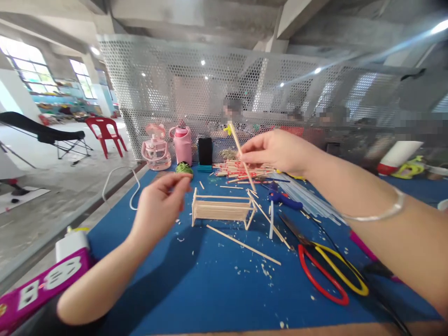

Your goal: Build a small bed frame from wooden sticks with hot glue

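Note:
Between thumb and fingers, my right hand (271, 151) pinches a thin wooden stick (236, 137), tilted, with a bit of yellow near its top end. My left hand (163, 200) is raised over the left of the blue table, fingertips pressed together; whether something small is between them is hidden. Between and below my hands stands a small frame of thin sticks (222, 208) with upright ends and long rails. One loose stick (243, 244) lies in front of it. More sticks (273, 224) lie against its right side, near a blue glue gun (285, 198).
Scissors (325, 270) with red and yellow handles lie at the right, near clear glue sticks (308, 198). Red-marked sticks (241, 170), a pink bottle (182, 144) and a clear pink bottle (156, 154) stand or lie behind. A purple power strip (45, 284) is at the left.

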### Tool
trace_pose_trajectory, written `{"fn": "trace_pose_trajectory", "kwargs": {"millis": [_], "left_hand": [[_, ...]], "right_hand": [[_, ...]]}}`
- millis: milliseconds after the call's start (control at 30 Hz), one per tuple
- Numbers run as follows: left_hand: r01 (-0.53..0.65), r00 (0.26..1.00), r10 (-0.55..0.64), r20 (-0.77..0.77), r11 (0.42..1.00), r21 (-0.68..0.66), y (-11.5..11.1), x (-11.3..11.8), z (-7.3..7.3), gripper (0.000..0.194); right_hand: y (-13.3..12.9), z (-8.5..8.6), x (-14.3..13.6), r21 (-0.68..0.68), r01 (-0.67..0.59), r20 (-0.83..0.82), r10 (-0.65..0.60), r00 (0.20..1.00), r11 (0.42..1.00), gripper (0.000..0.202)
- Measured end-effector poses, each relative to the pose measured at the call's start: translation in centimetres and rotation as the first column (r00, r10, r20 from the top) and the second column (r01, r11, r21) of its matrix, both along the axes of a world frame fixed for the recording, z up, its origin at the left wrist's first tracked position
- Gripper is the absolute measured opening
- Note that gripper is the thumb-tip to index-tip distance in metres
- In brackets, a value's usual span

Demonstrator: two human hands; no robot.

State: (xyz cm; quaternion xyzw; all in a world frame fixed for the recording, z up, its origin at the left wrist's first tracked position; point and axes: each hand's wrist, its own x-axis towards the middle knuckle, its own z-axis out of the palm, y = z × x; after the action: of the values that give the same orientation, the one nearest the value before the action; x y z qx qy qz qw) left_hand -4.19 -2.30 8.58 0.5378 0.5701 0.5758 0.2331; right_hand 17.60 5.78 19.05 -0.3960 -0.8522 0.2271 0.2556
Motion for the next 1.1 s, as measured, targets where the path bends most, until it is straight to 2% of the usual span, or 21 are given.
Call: {"fn": "trace_pose_trajectory", "kwargs": {"millis": [67,100,200,267,333,433,633,1100], "left_hand": [[-0.05,0.998,0.046,-0.043,0.993,-0.103,1.6,-2.2,-1.4,0.044],[-0.033,0.996,0.016,-0.087,0.981,-0.193,2.3,-3.0,-2.3,0.046],[0.173,0.962,-0.251,-0.112,0.869,-0.464,3.8,-3.9,-4.6,0.054],[0.312,0.914,-0.401,-0.062,0.792,-0.525,4.3,-3.8,-5.5,0.059],[0.393,0.885,-0.465,-0.022,0.771,-0.5,4.6,-3.5,-5.9,0.059],[0.45,0.875,-0.483,0.044,0.774,-0.446,5.0,-3.1,-6.4,0.053],[0.421,0.899,-0.433,0.068,0.81,-0.409,5.2,-2.4,-6.8,0.045],[0.413,0.907,-0.412,0.089,0.825,-0.386,4.8,-2.1,-6.6,0.034]], "right_hand": [[1.6,-0.5,-0.9,-0.024,-0.055,0.069,0.056,0.996,0.998,0.014],[2.1,-0.9,-1.3,-0.016,-0.089,0.117,0.091,0.989,0.996,0.014],[2.2,-2.6,-2.4,0.071,-0.2,0.257,0.176,0.95,0.977,0.014],[1.8,-3.6,-2.6,0.129,-0.253,0.31,0.203,0.929,0.959,0.012],[1.4,-4.2,-2.4,0.151,-0.29,0.335,0.227,0.914,0.945,0.011],[1.3,-4.6,-2.0,0.147,-0.318,0.363,0.248,0.898,0.936,0.012],[1.5,-4.9,-1.7,0.19,-0.332,0.425,0.227,0.876,0.924,0.012],[1.8,-5.5,-1.3,0.165,-0.286,0.471,0.179,0.864,0.944,0.013]]}}
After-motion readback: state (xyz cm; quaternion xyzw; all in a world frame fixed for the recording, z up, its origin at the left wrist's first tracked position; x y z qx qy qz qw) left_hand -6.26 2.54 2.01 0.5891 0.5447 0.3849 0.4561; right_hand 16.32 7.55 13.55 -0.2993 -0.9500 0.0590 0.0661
